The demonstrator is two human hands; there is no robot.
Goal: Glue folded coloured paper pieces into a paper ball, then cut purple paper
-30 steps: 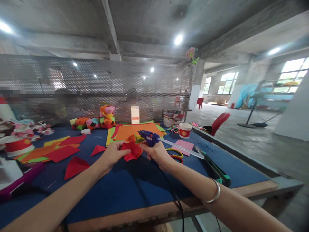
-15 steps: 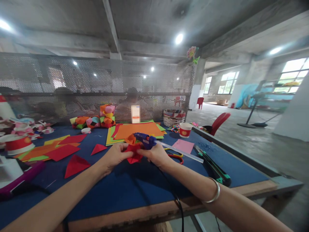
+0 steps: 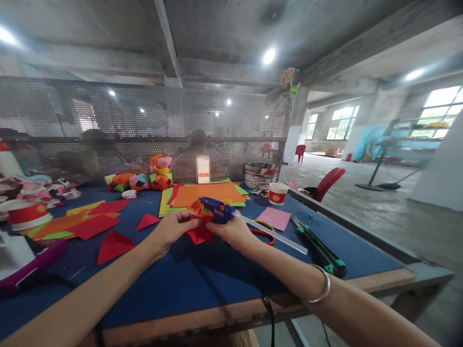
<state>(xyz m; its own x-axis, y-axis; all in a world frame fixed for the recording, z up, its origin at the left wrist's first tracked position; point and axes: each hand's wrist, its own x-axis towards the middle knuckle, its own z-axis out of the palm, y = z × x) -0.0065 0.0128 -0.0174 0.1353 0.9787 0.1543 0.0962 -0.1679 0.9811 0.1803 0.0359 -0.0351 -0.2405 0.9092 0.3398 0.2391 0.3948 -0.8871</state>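
My left hand (image 3: 174, 230) pinches a folded red and orange felt or paper piece (image 3: 201, 231) from its left side. My right hand (image 3: 233, 232) grips a blue hot glue gun (image 3: 217, 207), and its fingertips also touch the right side of the folded piece. From the back of the gun a clear glue stick (image 3: 275, 235) sticks out to the right. The gun's nozzle points left, close above the orange part. Scissors (image 3: 265, 233) with red and yellow handles lie partly hidden behind my right hand.
Coloured sheets (image 3: 213, 193) are stacked behind my hands. Red triangles (image 3: 115, 246) and loose squares (image 3: 94, 226) lie to the left. On the right are a pink square (image 3: 274, 218), a green and black utility knife (image 3: 320, 248), a paper cup (image 3: 278, 193) and a woven basket (image 3: 261, 176).
Both hands stay nearly in place. The glue gun has tilted slightly, with the glue stick's end a little lower and farther right.
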